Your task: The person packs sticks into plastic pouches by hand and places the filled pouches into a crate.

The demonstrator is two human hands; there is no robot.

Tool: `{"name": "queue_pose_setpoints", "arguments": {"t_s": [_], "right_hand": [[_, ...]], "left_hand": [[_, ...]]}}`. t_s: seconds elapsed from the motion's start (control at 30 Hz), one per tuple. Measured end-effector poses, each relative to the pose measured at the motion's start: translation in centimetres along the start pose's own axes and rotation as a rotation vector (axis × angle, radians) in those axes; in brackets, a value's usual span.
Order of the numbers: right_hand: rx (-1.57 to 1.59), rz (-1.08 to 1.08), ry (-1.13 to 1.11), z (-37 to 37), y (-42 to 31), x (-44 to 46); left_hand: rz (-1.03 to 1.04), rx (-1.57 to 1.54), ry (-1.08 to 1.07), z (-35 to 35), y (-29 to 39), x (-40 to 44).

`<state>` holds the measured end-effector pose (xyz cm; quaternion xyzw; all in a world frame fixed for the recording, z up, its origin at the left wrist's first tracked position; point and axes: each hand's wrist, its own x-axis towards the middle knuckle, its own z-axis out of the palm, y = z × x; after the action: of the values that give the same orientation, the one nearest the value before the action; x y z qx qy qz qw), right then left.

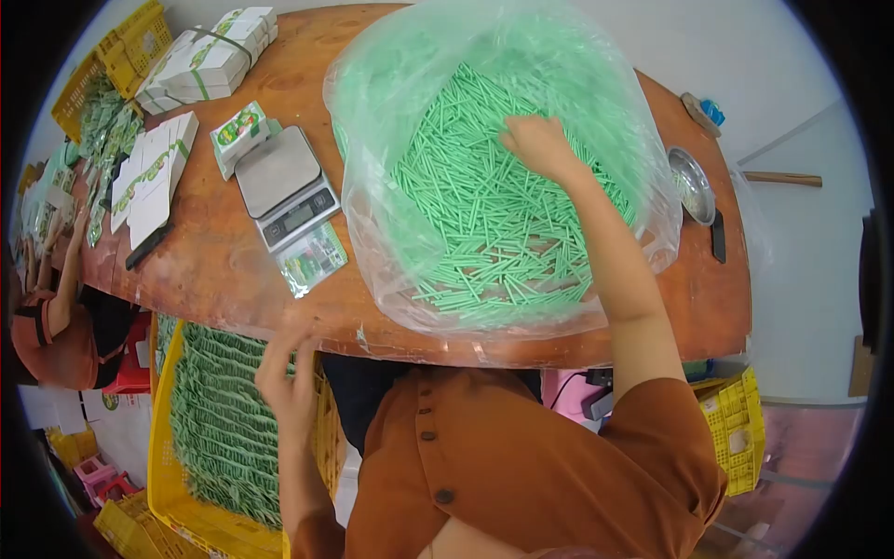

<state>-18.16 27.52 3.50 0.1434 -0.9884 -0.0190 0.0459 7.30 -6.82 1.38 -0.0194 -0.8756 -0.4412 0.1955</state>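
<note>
A large clear plastic bag [372, 270] lies wide open on the table, full of thin green sticks [475, 186]. My right hand [538, 144] reaches into it over the far part of the pile, fingers curled closed; whatever they hold is hidden. Near the table's front edge is my left hand [287, 368], slightly blurred, its fingers apart and nothing in them. Left of the bag stands a digital scale [279, 177] with a bare pan. A printed clear packet [314, 261] lies against its front, and a white-and-green pack [240, 135] sits behind its left corner.
Below my left hand stands a yellow crate [163, 466] with rows of green packets [223, 410]. White cartons [205, 61] and a flat box [154, 172] lie at left, near a co-worker [60, 326]. A metal bowl [691, 186] and dark phone-like object [718, 238] are at right.
</note>
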Motion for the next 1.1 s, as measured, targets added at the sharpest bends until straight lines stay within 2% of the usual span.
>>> {"name": "queue_pose_setpoints", "arguments": {"t_s": [0.07, 0.13, 0.17, 0.23, 0.27, 0.33, 0.4, 0.43, 0.47, 0.5, 0.53, 0.57, 0.6, 0.63, 0.7, 0.73, 0.77, 0.8, 0.87, 0.9, 0.97, 1.0, 1.07, 1.1], "right_hand": [[0.025, -0.034, -0.122, 0.8, -0.3, -2.9], [0.017, -0.136, -0.181, 3.1, -0.6, -5.3], [0.09, -0.163, -0.112, 3.5, -0.4, -6.5], [0.157, -0.223, -0.058, 2.4, -1.4, -8.5], [0.241, -0.255, 0.012, 1.8, -2.0, -9.0], [0.371, -0.348, 0.024, 1.6, -3.2, -9.3], [0.707, -0.224, 0.082, 0.7, -3.5, -9.5], [0.849, -0.118, 0.009, -0.8, -3.4, -9.5], [0.846, -0.119, 0.015, -1.3, -3.4, -9.4], [1.17, -0.078, 0.151, -1.5, -3.8, -9.5], [1.498, -0.02, 0.285, -1.4, -4.4, -9.8], [1.409, 0.117, 0.435, -1.3, -5.6, -9.7], [1.082, 0.051, 0.551, 1.1, -4.7, -9.6], [0.763, -0.039, 0.659, 3.3, -3.5, -8.9], [1.541, 0.267, 0.456, 2.1, -4.4, -10.2], [1.421, 0.143, 0.346, 2.8, -3.3, -10.4], [1.294, 0.025, 0.254, 3.5, -2.9, -10.4], [1.321, 0.026, 0.227, 3.3, -4.0, -10.5], [0.538, -0.048, 0.095, 2.0, -5.4, -10.3], [0.567, -0.107, 0.165, 2.2, -5.9, -10.3], [0.519, -0.068, 0.071, 1.9, -5.7, -10.3], [0.651, -0.132, 0.164, 3.0, -5.4, -10.3], [0.707, -0.11, 0.107, 4.5, -5.2, -9.9], [0.768, -0.093, 0.066, 4.5, -4.5, -10.0]], "left_hand": [[0.003, -0.106, -0.207, 2.9, 2.2, 2.1], [0.166, -0.216, -0.378, 6.8, 2.5, 3.9], [0.234, -0.183, -0.347, 8.6, 3.1, 5.0], [0.339, -0.172, -0.076, 11.7, 4.8, 8.5], [0.452, 0.034, 0.009, 13.6, 5.6, 10.6], [0.357, 0.042, -0.377, 19.0, 7.1, 11.9], [0.163, -0.188, -0.659, 20.8, 9.0, 12.1], [0.264, -0.262, -0.461, 21.2, 9.4, 12.5], [0.11, -0.616, -0.39, 21.8, 9.9, 13.0], [-0.058, -0.964, -0.311, 21.8, 10.9, 13.3], [-0.25, -1.288, -0.462, 21.8, 11.3, 13.2], [-0.235, -1.334, -0.49, 22.0, 11.4, 12.6], [-0.206, -1.37, -0.492, 21.6, 11.1, 12.5], [-0.158, -1.198, -0.415, 19.7, 10.3, 12.0], [0.309, -0.398, -0.162, 12.5, 6.3, 11.2], [0.458, 0.08, 0.148, 10.7, 1.1, 11.1], [0.381, 0.39, 0.169, 8.5, -1.3, 10.0], [0.301, 0.685, 0.178, 6.9, -3.2, 8.7], [0.253, 0.843, -0.061, 6.0, -6.8, 3.9], [0.268, 0.737, -0.19, 5.1, -6.8, 1.6], [0.439, 0.626, -0.328, 3.4, -5.0, -1.4], [0.572, 0.584, -0.366, 3.4, -5.5, -2.8], [0.852, 0.543, -0.431, 2.7, -6.5, -3.5], [0.811, 0.448, -0.43, 2.5, -6.5, -3.4]]}}
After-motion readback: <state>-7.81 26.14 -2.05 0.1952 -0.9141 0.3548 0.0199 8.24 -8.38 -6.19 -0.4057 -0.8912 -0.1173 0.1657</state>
